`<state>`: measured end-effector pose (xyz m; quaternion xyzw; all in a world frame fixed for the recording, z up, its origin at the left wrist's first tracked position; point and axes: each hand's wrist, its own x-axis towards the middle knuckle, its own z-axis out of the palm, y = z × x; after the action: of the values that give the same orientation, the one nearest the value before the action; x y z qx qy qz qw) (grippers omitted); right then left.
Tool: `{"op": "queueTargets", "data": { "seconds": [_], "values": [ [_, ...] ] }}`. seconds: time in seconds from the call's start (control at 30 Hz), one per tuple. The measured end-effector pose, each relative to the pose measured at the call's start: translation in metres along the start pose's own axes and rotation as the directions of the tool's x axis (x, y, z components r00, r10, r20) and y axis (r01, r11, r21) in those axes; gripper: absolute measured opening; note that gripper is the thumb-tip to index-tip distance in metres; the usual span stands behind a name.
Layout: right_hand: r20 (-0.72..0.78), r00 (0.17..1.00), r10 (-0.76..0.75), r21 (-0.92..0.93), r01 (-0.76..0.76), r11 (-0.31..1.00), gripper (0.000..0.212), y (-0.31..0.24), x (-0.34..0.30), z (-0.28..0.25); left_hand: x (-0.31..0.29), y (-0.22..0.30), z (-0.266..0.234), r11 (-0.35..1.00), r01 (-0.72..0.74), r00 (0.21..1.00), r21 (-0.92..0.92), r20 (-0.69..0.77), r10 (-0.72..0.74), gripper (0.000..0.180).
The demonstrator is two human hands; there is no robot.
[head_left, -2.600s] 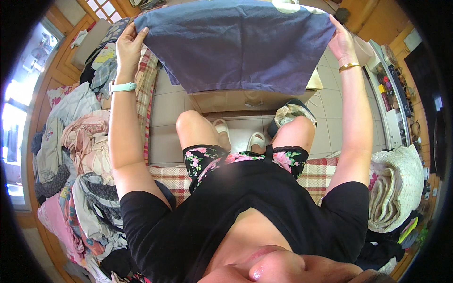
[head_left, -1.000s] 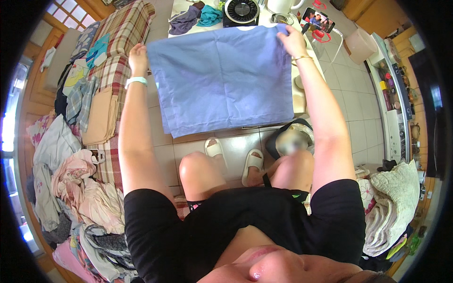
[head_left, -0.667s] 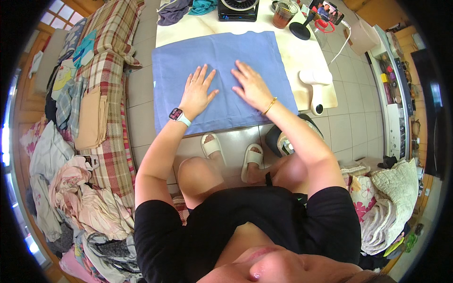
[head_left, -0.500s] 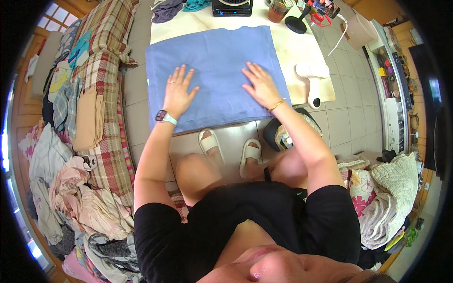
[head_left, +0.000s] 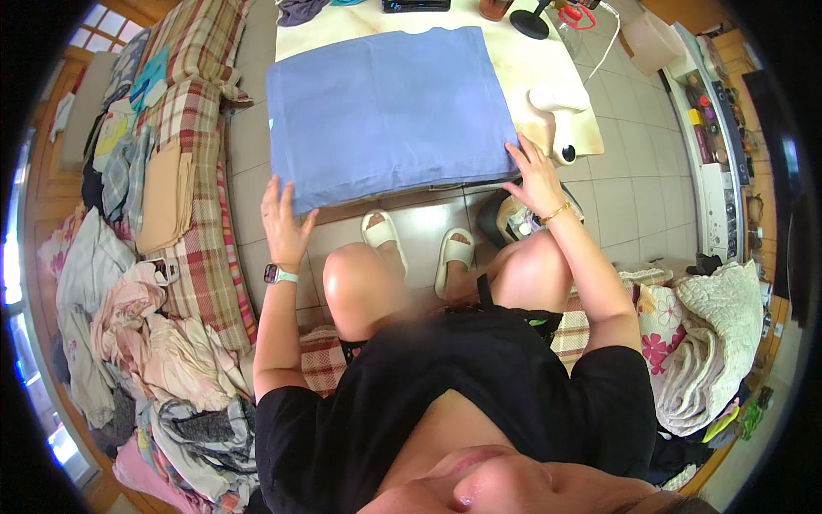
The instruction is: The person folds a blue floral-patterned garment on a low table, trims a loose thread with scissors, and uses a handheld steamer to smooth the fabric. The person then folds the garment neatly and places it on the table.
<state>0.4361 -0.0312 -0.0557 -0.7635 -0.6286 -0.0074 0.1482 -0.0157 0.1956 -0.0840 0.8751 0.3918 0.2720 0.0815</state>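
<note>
A blue rectangular cloth (head_left: pixel 394 111) lies spread over the table, its near edge hanging slightly past the table's front. At the cloth's near left corner is my left hand (head_left: pixel 285 227), fingers and thumb apart, touching the corner. My right hand (head_left: pixel 538 178) rests at the near right corner, fingers apart along the side edge and the thumb by the front edge. Neither hand visibly grips the fabric. Faint creases run across the cloth, and a small pale tag shows on its left edge.
On the pale table (head_left: pixel 548 68), a white handheld appliance (head_left: pixel 560 120) lies right of the cloth. Behind are a black stand (head_left: pixel 531 24), a glass of brown drink (head_left: pixel 496 8) and a black scale (head_left: pixel 416 4). A plaid sofa (head_left: pixel 205 283) with heaped clothes (head_left: pixel 154 343) is at left; a bin (head_left: pixel 499 224) stands below.
Both hands have slid back from the middle of the cloth to its two near corners. The cloth looks smoother, and the whole view has shifted slightly.
</note>
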Motion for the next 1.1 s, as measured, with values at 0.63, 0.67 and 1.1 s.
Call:
{"op": "queueTargets", "data": {
  "seconds": [0.63,0.67,1.1],
  "values": [
    [-0.16,0.985,-0.055,-0.057,0.047,0.997,0.018,0.003,0.003,-0.012,0.012,-0.014,-0.025,1.0,-0.006,0.987,-0.025,-0.162,0.002,0.012],
    [-0.137,0.99,-0.037,-0.064,0.029,0.998,0.018,0.004,-0.003,-0.01,0.003,-0.014,-0.017,0.995,0.064,0.983,-0.074,-0.17,-0.076,0.014],
    [0.458,0.636,0.621,0.725,-0.672,0.153,0.037,0.035,0.004,0.042,-0.025,-0.019,0.026,-0.005,0.675,0.496,-0.738,0.459,-0.737,0.033]
  ]
}}
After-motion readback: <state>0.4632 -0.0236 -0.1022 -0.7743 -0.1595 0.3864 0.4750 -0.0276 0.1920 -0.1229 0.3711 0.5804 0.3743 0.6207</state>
